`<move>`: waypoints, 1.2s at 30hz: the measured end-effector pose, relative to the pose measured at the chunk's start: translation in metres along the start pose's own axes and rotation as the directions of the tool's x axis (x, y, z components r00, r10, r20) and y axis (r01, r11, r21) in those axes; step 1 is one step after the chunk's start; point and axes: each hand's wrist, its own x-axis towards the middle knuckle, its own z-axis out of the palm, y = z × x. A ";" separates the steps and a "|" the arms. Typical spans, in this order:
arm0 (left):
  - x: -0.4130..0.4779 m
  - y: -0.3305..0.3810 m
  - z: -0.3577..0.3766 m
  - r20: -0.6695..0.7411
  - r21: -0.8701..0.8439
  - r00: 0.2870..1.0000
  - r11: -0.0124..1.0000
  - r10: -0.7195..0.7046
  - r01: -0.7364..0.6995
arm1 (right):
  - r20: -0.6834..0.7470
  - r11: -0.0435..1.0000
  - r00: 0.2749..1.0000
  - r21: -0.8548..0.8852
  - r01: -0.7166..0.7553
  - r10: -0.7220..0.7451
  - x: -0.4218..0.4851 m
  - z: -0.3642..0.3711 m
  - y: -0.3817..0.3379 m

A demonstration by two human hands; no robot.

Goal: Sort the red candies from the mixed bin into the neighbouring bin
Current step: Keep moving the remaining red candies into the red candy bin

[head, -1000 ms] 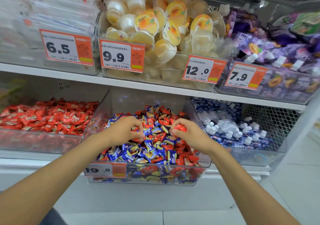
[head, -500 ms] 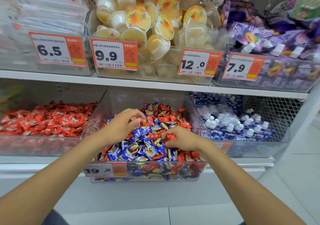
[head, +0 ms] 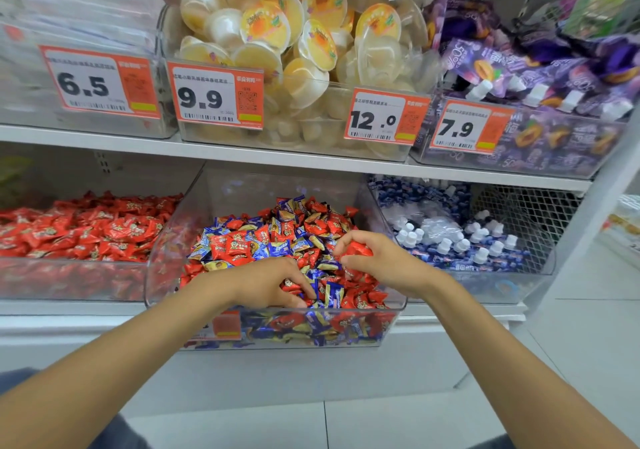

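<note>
Mixed bin (head: 162,251): clear, on the lower shelf, at the centre.
Red candies (head: 235,246): heaped in the mixed bin among blue-wrapped ones.
Neighbouring bin (head: 69,279): just beside the mixed bin at its 9 o'clock, filled with red wrappers only.
Left hand (head: 270,282): at the heap's 6 o'clock edge, fingers curled down among the wrappers; cannot tell whether its grip holds anything.
Right hand (head: 388,265): at the heap's 3 o'clock side, grip closed round red candies.
Jelly cups (head: 311,43): upper shelf, at 12 o'clock.
</note>
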 end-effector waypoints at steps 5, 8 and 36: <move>0.006 -0.003 -0.004 0.025 0.093 0.999 0.995 -0.038 0.036 | -0.013 1.000 1.000 0.009 -0.008 0.008 -0.004 0.001 -0.001; 0.004 -0.012 -0.006 -0.106 0.097 0.994 0.994 -0.040 0.050 | -0.020 1.000 1.000 0.019 -0.014 0.015 -0.002 0.001 0.002; -0.014 -0.079 -0.031 -0.399 0.035 0.863 0.936 -0.309 0.351 | -0.059 0.928 0.994 -0.366 0.069 -0.097 0.113 0.046 -0.005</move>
